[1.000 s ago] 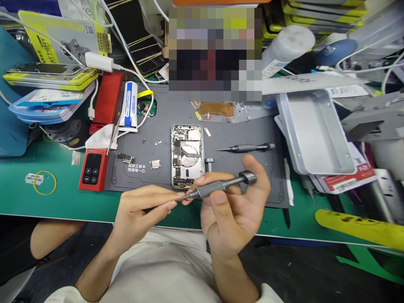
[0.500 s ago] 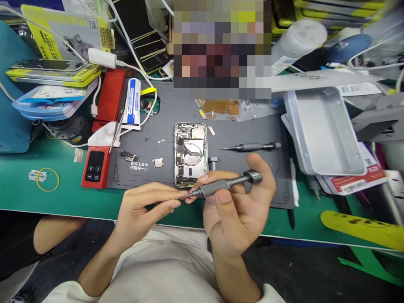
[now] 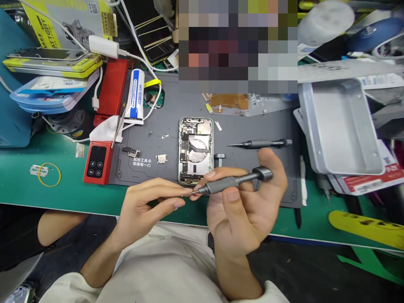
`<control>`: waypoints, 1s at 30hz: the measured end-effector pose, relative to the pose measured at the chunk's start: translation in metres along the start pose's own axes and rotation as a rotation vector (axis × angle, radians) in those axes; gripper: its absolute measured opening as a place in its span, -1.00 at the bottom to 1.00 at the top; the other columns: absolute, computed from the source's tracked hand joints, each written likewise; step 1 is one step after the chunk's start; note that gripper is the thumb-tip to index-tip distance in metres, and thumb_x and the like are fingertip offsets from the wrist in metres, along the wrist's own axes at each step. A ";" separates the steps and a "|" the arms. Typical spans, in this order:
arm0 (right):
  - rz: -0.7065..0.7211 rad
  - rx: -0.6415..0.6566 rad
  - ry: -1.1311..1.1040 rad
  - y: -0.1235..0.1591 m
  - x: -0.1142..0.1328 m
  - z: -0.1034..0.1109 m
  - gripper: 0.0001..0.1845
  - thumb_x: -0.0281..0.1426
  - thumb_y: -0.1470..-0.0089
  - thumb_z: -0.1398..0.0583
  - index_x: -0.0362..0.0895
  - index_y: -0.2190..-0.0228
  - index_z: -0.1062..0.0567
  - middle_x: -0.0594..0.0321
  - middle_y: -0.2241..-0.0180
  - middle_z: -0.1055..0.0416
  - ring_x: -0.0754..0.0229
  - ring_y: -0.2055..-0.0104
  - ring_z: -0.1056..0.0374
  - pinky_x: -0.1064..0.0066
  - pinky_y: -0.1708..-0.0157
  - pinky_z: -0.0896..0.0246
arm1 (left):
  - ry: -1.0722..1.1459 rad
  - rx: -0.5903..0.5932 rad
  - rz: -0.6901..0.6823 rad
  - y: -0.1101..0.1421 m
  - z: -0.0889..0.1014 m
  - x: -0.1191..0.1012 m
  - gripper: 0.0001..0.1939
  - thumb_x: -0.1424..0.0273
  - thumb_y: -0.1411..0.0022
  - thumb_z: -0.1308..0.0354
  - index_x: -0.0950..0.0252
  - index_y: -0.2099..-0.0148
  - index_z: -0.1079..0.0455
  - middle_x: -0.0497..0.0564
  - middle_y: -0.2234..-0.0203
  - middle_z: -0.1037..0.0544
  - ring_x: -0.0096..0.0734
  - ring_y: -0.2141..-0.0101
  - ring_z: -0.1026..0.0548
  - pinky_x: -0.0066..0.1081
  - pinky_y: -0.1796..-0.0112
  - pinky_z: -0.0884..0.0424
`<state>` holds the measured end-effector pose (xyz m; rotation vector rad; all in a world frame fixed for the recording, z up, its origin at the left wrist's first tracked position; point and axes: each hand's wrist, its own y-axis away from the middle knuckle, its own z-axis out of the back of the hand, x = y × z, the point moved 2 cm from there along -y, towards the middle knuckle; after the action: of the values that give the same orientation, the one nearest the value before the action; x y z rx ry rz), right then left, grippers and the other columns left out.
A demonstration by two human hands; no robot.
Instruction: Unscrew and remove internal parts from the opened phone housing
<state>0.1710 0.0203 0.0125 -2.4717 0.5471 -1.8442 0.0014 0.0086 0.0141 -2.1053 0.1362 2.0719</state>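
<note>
My right hand (image 3: 243, 206) is closed round a grey precision screwdriver (image 3: 233, 181), held nearly level with its tip pointing left. My left hand (image 3: 148, 204) pinches thumb and forefinger together at that tip; what sits between them is too small to make out. Both hands hover above the front edge of the dark grey work mat (image 3: 252, 126). Just behind them on the mat lies an opened phone (image 3: 195, 149) with its insides showing. A second grey screwdriver (image 3: 261, 144) lies on the mat to the right of the phone.
Small loose parts (image 3: 162, 158) lie left of the phone. A red device (image 3: 96, 162), a white-blue tube (image 3: 135, 99), tweezers (image 3: 118, 124) and stacked boxes (image 3: 50, 71) crowd the left. A metal tray (image 3: 341, 126) stands at right. A yellow ring (image 3: 49, 174) lies on the green table.
The view has shifted, so the bench sits a little further right and higher in the frame. Both hands keep the same hold on the screwdriver and its tip.
</note>
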 end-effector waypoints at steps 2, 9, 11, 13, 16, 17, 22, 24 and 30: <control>-0.004 -0.001 0.013 0.000 0.001 -0.001 -0.45 -0.43 -0.33 -0.25 0.11 -0.29 -0.38 0.29 0.23 -0.64 0.14 0.24 -0.60 0.25 0.30 -0.62 | -0.008 -0.002 -0.006 0.000 0.000 0.000 -0.75 0.48 -0.38 -0.38 0.13 -0.06 -0.70 0.03 0.13 -0.75 -0.42 0.24 -0.68 -0.54 0.30 -0.61; 0.044 -0.004 0.091 0.001 0.001 -0.002 -0.44 -0.39 -0.33 -0.26 0.13 -0.30 -0.36 0.30 0.25 -0.63 0.13 0.29 -0.59 0.17 0.25 -0.63 | -0.042 -0.010 0.002 0.001 0.000 0.001 -0.80 0.42 -0.45 -0.32 0.17 -0.05 -0.70 0.09 0.15 -0.76 -0.37 0.30 -0.70 -0.45 0.24 -0.68; 0.046 -0.008 0.105 0.001 0.001 -0.001 -0.43 -0.37 -0.34 -0.26 0.14 -0.31 -0.34 0.29 0.25 -0.62 0.12 0.30 -0.59 0.13 0.21 -0.64 | -0.049 -0.012 -0.003 0.001 0.000 0.001 -0.80 0.41 -0.45 -0.31 0.17 -0.06 -0.70 0.10 0.15 -0.76 -0.36 0.30 -0.70 -0.44 0.23 -0.69; 0.040 -0.010 0.098 0.001 0.000 -0.001 -0.43 -0.37 -0.34 -0.26 0.15 -0.31 -0.35 0.30 0.25 -0.62 0.12 0.29 -0.60 0.12 0.19 -0.64 | -0.055 -0.012 -0.007 0.001 0.000 0.001 -0.79 0.41 -0.46 -0.30 0.16 -0.06 -0.70 0.09 0.15 -0.76 -0.36 0.30 -0.71 -0.43 0.22 -0.69; 0.033 -0.017 0.087 0.001 0.000 0.000 -0.44 -0.37 -0.33 -0.26 0.15 -0.30 -0.37 0.30 0.26 -0.62 0.11 0.28 -0.60 0.11 0.19 -0.63 | -0.054 -0.013 -0.014 0.001 0.001 0.001 -0.77 0.42 -0.46 -0.30 0.12 -0.08 -0.70 0.07 0.16 -0.76 -0.37 0.30 -0.71 -0.43 0.21 -0.69; 0.032 -0.017 0.081 0.001 0.000 0.000 -0.44 -0.37 -0.33 -0.27 0.15 -0.30 -0.37 0.30 0.26 -0.62 0.10 0.28 -0.60 0.10 0.19 -0.63 | -0.048 -0.013 -0.018 0.001 0.001 0.000 -0.76 0.43 -0.46 -0.30 0.12 -0.09 -0.69 0.06 0.16 -0.76 -0.38 0.30 -0.71 -0.43 0.21 -0.69; 0.006 -0.024 0.037 0.001 0.000 0.001 -0.44 -0.39 -0.32 -0.27 0.15 -0.29 -0.39 0.28 0.25 -0.62 0.08 0.27 -0.59 0.10 0.22 -0.64 | -0.023 -0.007 -0.027 0.002 0.001 0.001 -0.74 0.47 -0.45 -0.30 0.12 -0.10 -0.69 0.03 0.18 -0.76 -0.41 0.29 -0.70 -0.48 0.22 -0.68; -0.010 -0.025 0.035 0.001 0.000 0.001 -0.44 -0.40 -0.32 -0.26 0.16 -0.28 -0.38 0.29 0.25 -0.62 0.09 0.27 -0.59 0.10 0.22 -0.64 | -0.030 -0.008 -0.020 0.002 0.001 0.002 -0.76 0.46 -0.45 -0.30 0.13 -0.08 -0.70 0.04 0.20 -0.77 -0.39 0.29 -0.70 -0.47 0.25 -0.67; 0.012 -0.008 0.029 0.001 0.000 0.001 -0.43 -0.43 -0.32 -0.23 0.14 -0.30 -0.36 0.28 0.23 -0.62 0.09 0.24 -0.60 0.08 0.15 -0.62 | 0.010 0.005 -0.004 0.003 0.002 0.001 -0.78 0.45 -0.44 -0.31 0.16 -0.06 -0.70 0.08 0.13 -0.76 -0.39 0.29 -0.69 -0.50 0.30 -0.66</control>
<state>0.1717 0.0188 0.0120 -2.4452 0.5704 -1.8799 -0.0008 0.0064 0.0126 -2.1116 0.1384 2.0576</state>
